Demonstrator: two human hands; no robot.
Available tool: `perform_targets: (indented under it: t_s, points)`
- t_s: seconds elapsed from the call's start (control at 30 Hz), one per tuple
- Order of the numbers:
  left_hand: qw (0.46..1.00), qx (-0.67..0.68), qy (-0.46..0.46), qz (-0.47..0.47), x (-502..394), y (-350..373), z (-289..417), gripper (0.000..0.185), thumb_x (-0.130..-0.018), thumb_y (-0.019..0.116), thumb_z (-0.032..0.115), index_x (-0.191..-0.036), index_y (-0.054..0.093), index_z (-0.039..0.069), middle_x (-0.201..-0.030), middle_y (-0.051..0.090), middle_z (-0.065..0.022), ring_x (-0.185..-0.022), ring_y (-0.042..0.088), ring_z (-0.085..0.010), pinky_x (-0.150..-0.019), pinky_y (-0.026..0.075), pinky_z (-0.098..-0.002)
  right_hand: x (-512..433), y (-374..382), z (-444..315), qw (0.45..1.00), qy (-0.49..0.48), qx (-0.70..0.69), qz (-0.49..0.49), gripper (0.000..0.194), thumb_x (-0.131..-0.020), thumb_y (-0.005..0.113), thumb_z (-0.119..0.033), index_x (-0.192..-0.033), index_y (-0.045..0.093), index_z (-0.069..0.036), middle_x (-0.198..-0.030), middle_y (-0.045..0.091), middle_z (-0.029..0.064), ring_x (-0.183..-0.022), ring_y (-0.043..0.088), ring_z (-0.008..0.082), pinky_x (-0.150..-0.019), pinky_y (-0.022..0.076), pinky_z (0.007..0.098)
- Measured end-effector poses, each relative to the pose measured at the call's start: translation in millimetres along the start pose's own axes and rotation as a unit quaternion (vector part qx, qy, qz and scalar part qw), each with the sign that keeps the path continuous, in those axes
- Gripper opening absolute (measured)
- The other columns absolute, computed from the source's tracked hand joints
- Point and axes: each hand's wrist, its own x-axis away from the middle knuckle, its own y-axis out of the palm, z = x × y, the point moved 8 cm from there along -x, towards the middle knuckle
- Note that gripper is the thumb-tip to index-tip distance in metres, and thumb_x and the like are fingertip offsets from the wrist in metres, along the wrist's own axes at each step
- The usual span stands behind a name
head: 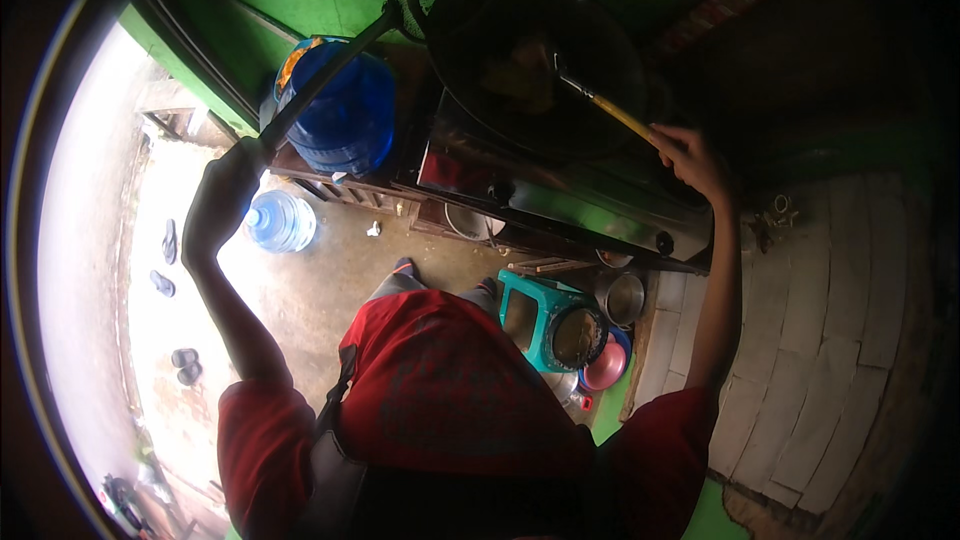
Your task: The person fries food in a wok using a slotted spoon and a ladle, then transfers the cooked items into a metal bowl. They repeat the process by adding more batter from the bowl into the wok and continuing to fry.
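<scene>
My left hand (229,184) is closed around the long dark handle of a round wire-mesh skimmer (411,7). The skimmer's mesh is raised at the left rim of a large dark wok (622,37), beside its loop handle. In my right hand (686,154) is a utensil with a yellow handle (619,116); its metal end reaches over the wok. Dim yellowish-brown food (517,82) lies in the wok, too dark to make out. The wok sits on a gas stove (540,187) with knobs along its front.
A blue water jug (341,112) stands left of the stove, a clear one (281,221) on the floor. Near my legs are a teal plastic stool (525,315) with a dark round pan (577,336) on it, a metal pot (624,298) and a pink bowl (604,366).
</scene>
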Motion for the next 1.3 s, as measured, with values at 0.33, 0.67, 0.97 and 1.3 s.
perform_targets:
  t_s: [0.33,0.67,0.97,1.3]
  points:
    - [1.0,-0.008,0.029,-0.003,-15.3,-0.8,8.3,0.018,-0.089,0.049,0.005,-0.105,0.056,0.005,-0.079,0.06,-0.0175,-0.061,0.057,-0.0263,-0.059,0.046,-0.0362,19.7,-6.4,6.6,0.998,0.016,-0.05,0.016,0.038,-0.09,0.058,-0.029,-0.118,0.06,-0.004,-0.059,0.051,-0.004,-0.047,0.043,0.0019,-0.042,0.0344,0.0189]
    - [0.999,-0.013,0.039,-0.006,-19.2,0.4,10.2,0.019,-0.088,0.049,0.005,-0.106,0.056,0.006,-0.079,0.06,-0.0171,-0.062,0.057,-0.0261,-0.059,0.047,-0.036,31.8,-6.8,15.4,0.998,0.011,-0.056,0.02,0.039,-0.091,0.058,-0.03,-0.118,0.059,-0.003,-0.06,0.052,-0.0026,-0.048,0.043,0.0024,-0.044,0.0352,0.0187]
    - [0.999,-0.018,0.042,-0.009,-17.4,1.0,14.8,0.021,-0.088,0.05,0.004,-0.107,0.056,0.006,-0.08,0.061,-0.0167,-0.062,0.058,-0.0259,-0.059,0.047,-0.0359,37.9,-24.0,39.8,0.994,0.0,0.04,0.103,0.039,-0.09,0.057,-0.035,-0.112,0.063,-0.004,-0.059,0.056,0.0,-0.05,0.049,0.0058,-0.048,0.0393,0.0221]
    - [0.998,-0.027,0.058,-0.012,-24.5,-2.6,15.1,0.022,-0.087,0.05,0.004,-0.109,0.056,0.007,-0.08,0.061,-0.0163,-0.062,0.058,-0.0257,-0.06,0.048,-0.0357,42.2,-9.8,-0.2,0.988,-0.005,0.132,0.078,0.032,-0.089,0.057,-0.034,-0.105,0.067,-0.007,-0.057,0.058,0.0014,-0.05,0.054,0.0086,-0.053,0.0432,0.0251]
